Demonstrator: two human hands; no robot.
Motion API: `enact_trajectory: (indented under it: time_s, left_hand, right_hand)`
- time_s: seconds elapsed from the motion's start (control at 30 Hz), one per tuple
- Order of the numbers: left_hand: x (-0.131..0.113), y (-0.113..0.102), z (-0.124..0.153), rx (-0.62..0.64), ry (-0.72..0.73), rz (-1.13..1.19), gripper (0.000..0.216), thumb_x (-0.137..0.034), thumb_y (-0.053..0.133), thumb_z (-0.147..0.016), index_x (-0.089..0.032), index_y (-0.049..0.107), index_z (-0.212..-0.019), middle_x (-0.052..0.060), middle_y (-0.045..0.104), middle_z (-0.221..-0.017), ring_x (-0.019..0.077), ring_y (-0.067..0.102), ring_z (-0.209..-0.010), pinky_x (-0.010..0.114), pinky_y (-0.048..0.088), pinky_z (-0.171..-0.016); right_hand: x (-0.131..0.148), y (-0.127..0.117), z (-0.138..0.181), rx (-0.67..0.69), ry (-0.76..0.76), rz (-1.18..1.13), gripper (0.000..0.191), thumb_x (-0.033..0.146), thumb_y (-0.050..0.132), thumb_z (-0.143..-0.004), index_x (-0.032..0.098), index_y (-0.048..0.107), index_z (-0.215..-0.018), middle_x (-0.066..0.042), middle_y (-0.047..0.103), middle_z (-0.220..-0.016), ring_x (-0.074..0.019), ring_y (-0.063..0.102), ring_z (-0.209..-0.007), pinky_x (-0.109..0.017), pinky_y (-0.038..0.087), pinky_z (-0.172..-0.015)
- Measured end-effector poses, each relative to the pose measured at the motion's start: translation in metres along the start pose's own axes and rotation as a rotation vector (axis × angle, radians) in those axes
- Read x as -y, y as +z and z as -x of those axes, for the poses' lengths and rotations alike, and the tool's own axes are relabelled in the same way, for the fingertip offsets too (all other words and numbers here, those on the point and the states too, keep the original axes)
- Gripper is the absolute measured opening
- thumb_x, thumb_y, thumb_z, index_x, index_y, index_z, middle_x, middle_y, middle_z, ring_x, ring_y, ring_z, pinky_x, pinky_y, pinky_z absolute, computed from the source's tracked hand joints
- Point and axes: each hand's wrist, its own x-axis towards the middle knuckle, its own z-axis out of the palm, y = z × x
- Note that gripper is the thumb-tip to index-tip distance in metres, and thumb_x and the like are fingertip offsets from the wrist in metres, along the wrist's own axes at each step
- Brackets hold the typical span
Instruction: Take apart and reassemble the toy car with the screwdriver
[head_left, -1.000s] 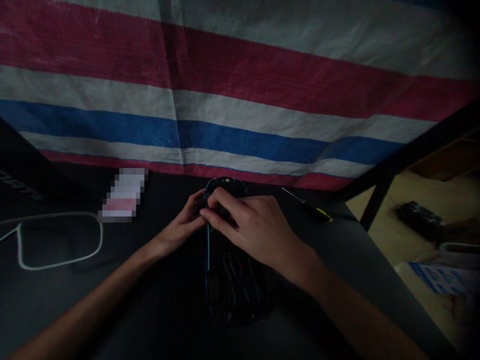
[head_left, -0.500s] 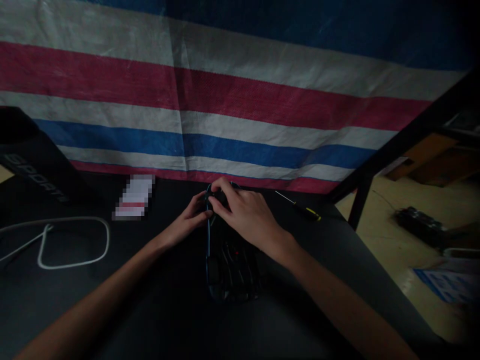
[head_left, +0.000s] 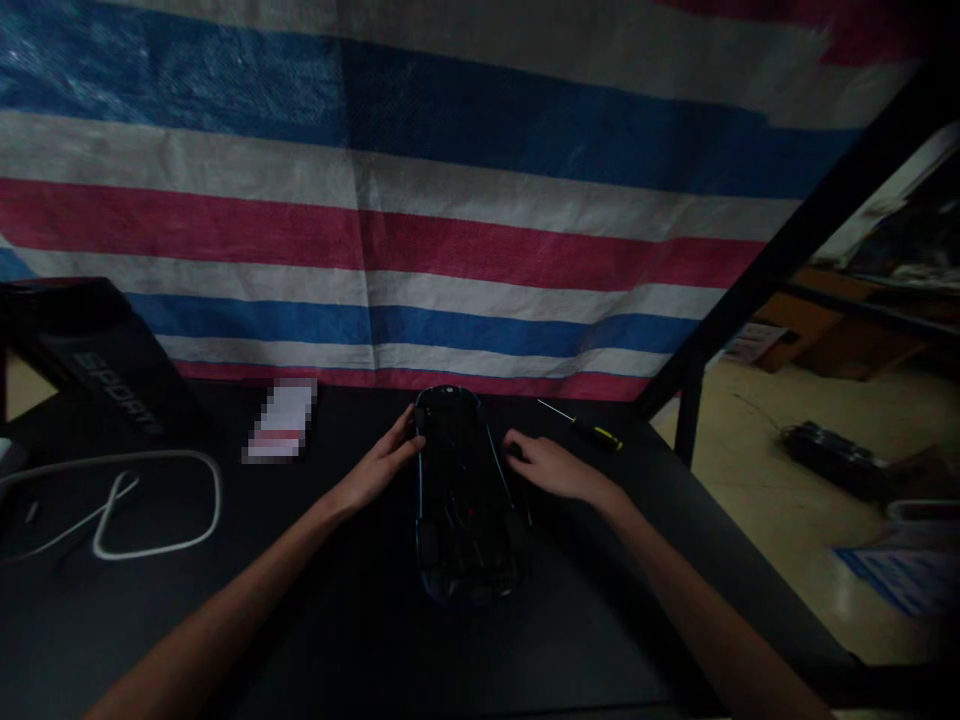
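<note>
A black toy car with blue trim (head_left: 463,495) lies upside down on the dark table (head_left: 300,620), its nose pointing away from me. My left hand (head_left: 381,466) rests against the car's left front corner with its fingers touching the body. My right hand (head_left: 547,466) lies on the table just right of the car, fingers curled down onto a small dark piece that I cannot make out. The light is dim.
A small screwdriver with a yellow-and-black handle (head_left: 589,430) lies behind my right hand. A white cable loop (head_left: 150,500), a black box with white lettering (head_left: 105,370) and a blurred card (head_left: 281,420) are at the left. A striped tarp (head_left: 420,220) hangs behind; a black frame post (head_left: 690,410) stands right.
My right hand has come off the car's front end and moved to the table at the car's right side. The camera has tilted up. My left hand stays at the car's left front.
</note>
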Motion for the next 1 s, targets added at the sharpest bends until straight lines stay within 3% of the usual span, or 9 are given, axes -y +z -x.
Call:
enact_trajectory:
  time_s: [0.2,0.37,0.57,0.7,0.87,1.0]
  left_hand:
    - [0.001,0.0,-0.002,-0.006,-0.011,-0.015,0.095,-0.052,0.068,-0.093,-0.027,0.018,-0.169,0.007,0.023,-0.176,0.0342,0.022,-0.161,0.054,0.021,-0.131]
    - [-0.001,0.001,-0.002,-0.029,-0.017,-0.055,0.092,-0.053,0.065,-0.095,-0.026,0.019,-0.169,0.01,0.028,-0.174,0.0352,0.03,-0.159,0.057,0.028,-0.128]
    - [-0.015,0.002,0.005,-0.075,0.0,-0.326,0.08,-0.057,0.06,-0.097,-0.027,0.033,-0.165,0.006,0.026,-0.175,0.0326,0.019,-0.162,0.052,0.018,-0.132]
    - [-0.02,-0.004,0.008,-0.134,0.045,-0.487,0.064,-0.056,0.05,-0.103,-0.028,0.041,-0.16,0.006,0.04,-0.17,0.0321,0.033,-0.158,0.053,0.026,-0.13]
    - [-0.021,-0.015,0.004,-0.105,0.154,-0.631,0.042,-0.04,0.049,-0.105,-0.022,0.057,-0.143,0.01,0.068,-0.138,0.0284,0.066,-0.126,0.046,0.051,-0.111]
    - [-0.02,-0.018,0.003,-0.085,0.164,-0.687,0.03,-0.03,0.051,-0.102,-0.022,0.062,-0.129,0.007,0.073,-0.116,0.0251,0.071,-0.107,0.04,0.055,-0.096]
  right_hand:
    - [0.003,0.039,0.014,-0.04,0.151,0.124,0.025,0.034,0.053,-0.102,0.023,0.059,-0.123,-0.007,0.071,-0.082,-0.0265,0.07,-0.076,-0.031,0.04,-0.068]
    - [0.001,0.041,0.016,-0.129,0.162,0.04,0.026,0.042,0.05,-0.103,0.026,0.06,-0.121,-0.004,0.068,-0.077,-0.0263,0.068,-0.073,-0.032,0.04,-0.068]
    - [-0.014,0.045,0.011,-0.3,0.122,-0.256,0.029,0.04,0.036,-0.105,0.025,0.059,-0.113,-0.001,0.063,-0.082,-0.0187,0.061,-0.071,-0.029,0.044,-0.067]
    - [-0.018,0.05,0.004,-0.339,0.093,-0.417,0.023,0.032,0.041,-0.099,0.023,0.061,-0.106,-0.002,0.062,-0.086,-0.0179,0.062,-0.078,-0.028,0.048,-0.071]
    - [-0.019,0.052,0.004,-0.317,0.084,-0.505,0.02,0.03,0.048,-0.097,0.023,0.066,-0.104,-0.001,0.065,-0.089,-0.0178,0.062,-0.081,-0.03,0.047,-0.075]
    - [-0.018,0.053,0.005,-0.288,0.074,-0.525,0.019,0.03,0.05,-0.097,0.024,0.068,-0.102,-0.001,0.067,-0.091,-0.0189,0.063,-0.084,-0.031,0.046,-0.076]
